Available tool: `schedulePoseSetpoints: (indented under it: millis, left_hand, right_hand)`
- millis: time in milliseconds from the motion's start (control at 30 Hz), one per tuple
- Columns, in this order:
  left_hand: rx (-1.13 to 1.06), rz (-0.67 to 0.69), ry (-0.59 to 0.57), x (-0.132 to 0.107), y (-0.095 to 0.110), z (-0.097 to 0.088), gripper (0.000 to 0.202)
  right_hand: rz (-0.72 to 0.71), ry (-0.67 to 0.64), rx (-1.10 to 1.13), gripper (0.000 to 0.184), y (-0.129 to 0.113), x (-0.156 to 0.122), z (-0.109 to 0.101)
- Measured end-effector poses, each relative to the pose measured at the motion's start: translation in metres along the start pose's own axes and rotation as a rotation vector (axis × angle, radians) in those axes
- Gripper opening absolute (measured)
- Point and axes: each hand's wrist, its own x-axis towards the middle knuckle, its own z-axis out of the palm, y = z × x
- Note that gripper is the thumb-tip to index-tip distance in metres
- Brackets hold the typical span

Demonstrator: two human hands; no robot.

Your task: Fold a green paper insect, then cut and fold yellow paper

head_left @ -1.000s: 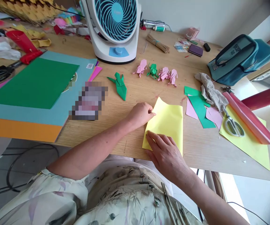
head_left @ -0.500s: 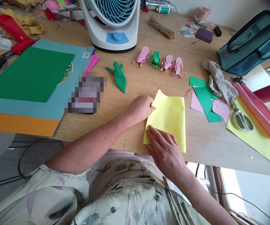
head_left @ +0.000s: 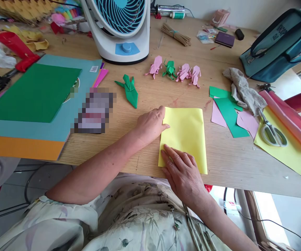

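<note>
A folded sheet of yellow paper (head_left: 185, 130) lies near the table's front edge, its right side rounded in a soft bend. At its upper left edge my left hand (head_left: 152, 123) pinches the paper, thumb on top and the other fingers curled at the side. My right hand (head_left: 183, 169) rests flat across the lower left part, fingers stretched out and pressing on the paper. Beyond it stand folded paper figures: a green one (head_left: 170, 69) among several pink ones (head_left: 184, 71). A green folded paper piece (head_left: 130, 91) lies to the left.
A fan (head_left: 124, 42) stands at the back. On the left are stacked coloured sheets (head_left: 32, 94) and a blurred-out phone (head_left: 94, 113). To the right lie paper scraps (head_left: 230, 116), scissors (head_left: 272, 130), a grey cloth (head_left: 240, 87) and a teal bag (head_left: 276, 48).
The paper's upper left corner, raised and slanted before, now lies flatter and squarer. My left hand has shifted slightly left with the edge. The whole view has tilted a little.
</note>
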Motion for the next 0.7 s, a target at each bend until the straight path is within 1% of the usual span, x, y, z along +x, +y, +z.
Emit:
schedulePoseSetpoints:
  millis: [67,167,233,267,367,467,600,700]
  left_hand:
    - [0.033,0.135,0.049,0.000,-0.002,0.003,0.028]
    - [0.101,0.422,0.077,0.002,-0.006,0.011,0.012]
    - [0.112,0.562,0.057,0.003,-0.010,0.018,0.019]
    - [0.106,0.597,0.053,0.003,-0.011,0.021,0.023]
    - [0.090,0.624,0.084,0.002,-0.015,0.029,0.025]
    - [0.114,0.618,0.095,0.000,-0.015,0.031,0.024]
    - [0.095,0.625,0.092,-0.002,-0.014,0.029,0.026]
    - [0.062,0.617,0.105,-0.002,-0.015,0.029,0.024]
  right_hand:
    - [0.000,0.007,-0.003,0.038,0.000,0.000,0.001]
    - [-0.001,0.007,-0.007,0.037,0.000,0.000,0.002]
    - [-0.003,0.006,-0.003,0.038,0.001,0.000,0.002]
    - [-0.003,0.008,0.002,0.038,0.001,0.000,0.002]
    - [0.001,0.013,0.020,0.041,0.002,-0.001,0.002]
    - [-0.004,0.040,0.052,0.045,0.002,-0.004,0.002]
    - [-0.014,0.149,0.048,0.051,0.002,-0.011,0.001]
    - [-0.026,0.219,-0.018,0.046,0.001,-0.015,-0.001]
